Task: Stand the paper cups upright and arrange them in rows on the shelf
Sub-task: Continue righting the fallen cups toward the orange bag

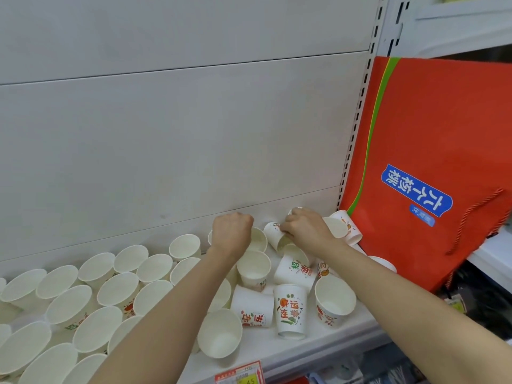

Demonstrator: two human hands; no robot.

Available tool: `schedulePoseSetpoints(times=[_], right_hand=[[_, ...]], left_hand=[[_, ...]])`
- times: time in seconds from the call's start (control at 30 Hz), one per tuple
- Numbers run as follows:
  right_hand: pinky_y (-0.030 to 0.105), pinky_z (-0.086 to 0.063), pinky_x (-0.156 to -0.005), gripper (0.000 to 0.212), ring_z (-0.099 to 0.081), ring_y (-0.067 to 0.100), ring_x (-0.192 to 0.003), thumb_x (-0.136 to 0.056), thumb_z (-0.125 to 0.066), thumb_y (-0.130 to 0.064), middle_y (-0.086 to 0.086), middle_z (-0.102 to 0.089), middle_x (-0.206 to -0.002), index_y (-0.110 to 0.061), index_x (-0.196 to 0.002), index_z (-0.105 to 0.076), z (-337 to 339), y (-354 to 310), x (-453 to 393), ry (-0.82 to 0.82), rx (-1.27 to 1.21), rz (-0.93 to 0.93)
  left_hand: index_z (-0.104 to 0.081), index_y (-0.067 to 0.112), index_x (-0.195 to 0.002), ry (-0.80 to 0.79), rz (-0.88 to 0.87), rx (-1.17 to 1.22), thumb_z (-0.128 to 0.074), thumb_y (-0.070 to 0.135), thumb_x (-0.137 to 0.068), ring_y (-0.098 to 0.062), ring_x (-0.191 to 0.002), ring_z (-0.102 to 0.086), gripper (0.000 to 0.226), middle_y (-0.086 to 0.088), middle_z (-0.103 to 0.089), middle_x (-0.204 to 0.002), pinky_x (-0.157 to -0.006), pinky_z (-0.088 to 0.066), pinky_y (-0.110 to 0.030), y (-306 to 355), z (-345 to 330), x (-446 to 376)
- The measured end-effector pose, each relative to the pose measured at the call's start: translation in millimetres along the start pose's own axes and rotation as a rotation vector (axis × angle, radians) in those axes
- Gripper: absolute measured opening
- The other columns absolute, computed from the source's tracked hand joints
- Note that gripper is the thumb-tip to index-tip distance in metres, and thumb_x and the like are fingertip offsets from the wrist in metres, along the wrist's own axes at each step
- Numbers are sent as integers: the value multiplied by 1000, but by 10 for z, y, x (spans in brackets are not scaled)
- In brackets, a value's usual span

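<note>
Several white paper cups with red and green print stand upright in rows on the left of the white shelf [327, 339]. Near the back wall my left hand [231, 234] curls its fingers over the rim of an upright cup [259, 239]. My right hand [304, 228] grips a tilted cup [274, 234] just to the right of it. Below my hands, other cups lie on their sides [295, 270], [252, 307] or stand upside down [291, 310]. More tipped cups [346, 225] lie behind my right hand.
A large red gift bag [432, 162] with blue label and cord handle leans against the shelf's right upright. The grey back panel [166, 134] rises behind the cups. A red and yellow price tag [241, 375] hangs on the shelf's front edge.
</note>
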State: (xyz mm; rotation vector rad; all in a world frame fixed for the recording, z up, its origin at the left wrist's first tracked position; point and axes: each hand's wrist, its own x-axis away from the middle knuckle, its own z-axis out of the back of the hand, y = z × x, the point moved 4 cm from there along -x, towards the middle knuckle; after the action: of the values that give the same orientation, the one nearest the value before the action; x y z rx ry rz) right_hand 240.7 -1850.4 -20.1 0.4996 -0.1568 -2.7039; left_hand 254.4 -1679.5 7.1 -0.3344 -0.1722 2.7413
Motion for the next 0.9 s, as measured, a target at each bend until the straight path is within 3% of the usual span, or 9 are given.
schedulePoseSetpoints(times=[0.1,0.17,0.27,0.47,0.7,0.77,0.9], right_hand=[[27,-38,-49,17,-48,23,-54,-60,-78,-9,-2,-53,-51,-15,-56,-62,56,20,-64,131,-121,-74],[29,-44,-51,8,-55,24,-59,-69,-76,-14,-1,-61,-58,-16,-67,-68,76,49,-131,180,-229,-199],[31,-48,-65,8,-62,23,-78,-82,-63,-25,-2,-69,-78,-23,-86,-70,62,81,-239,83,-361,-422],[31,-48,-66,13,-60,24,-79,-83,-57,-24,1,-67,-77,-21,-80,-69,-91,6,-176,-29,-372,-518],[31,-50,-63,9,-62,17,-73,-84,-63,-25,-7,-70,-77,-25,-86,-72,416,504,395,319,-436,-688],[36,-53,-70,14,-63,20,-83,-83,-64,-20,-4,-72,-88,-25,-93,-72,433,750,646,273,-370,-765],[38,-50,-85,46,-56,24,-106,-73,-74,-12,3,-65,-115,-22,-117,-64,309,951,871,-68,-307,-746]], left_hand=[[-67,22,-101,2,64,120,-54,24,-91,-26,-91,-65,16,0,-69,-101,-66,-38,-28,-88,-26,-6],[-67,25,-108,52,99,188,-55,29,-92,-24,-95,-65,20,3,-68,-106,-70,-42,-28,-134,25,14],[-67,32,-114,142,119,261,-54,31,-93,-21,-97,-64,24,7,-66,-111,-72,-43,-29,-147,163,103],[-71,31,-107,163,-60,412,-55,33,-94,-16,-103,-57,21,8,-67,-104,-75,-46,-32,192,229,344],[-68,33,-114,89,-155,366,-56,41,-91,-15,-103,-53,26,9,-69,-107,-75,-42,-29,529,161,297],[-68,33,-115,68,-179,350,-58,39,-92,-16,-105,-53,27,8,-69,-110,-77,-42,-29,594,153,239],[-66,32,-120,-27,-283,317,-63,30,-90,-19,-108,-53,31,3,-66,-116,-81,-41,-30,861,140,111]])
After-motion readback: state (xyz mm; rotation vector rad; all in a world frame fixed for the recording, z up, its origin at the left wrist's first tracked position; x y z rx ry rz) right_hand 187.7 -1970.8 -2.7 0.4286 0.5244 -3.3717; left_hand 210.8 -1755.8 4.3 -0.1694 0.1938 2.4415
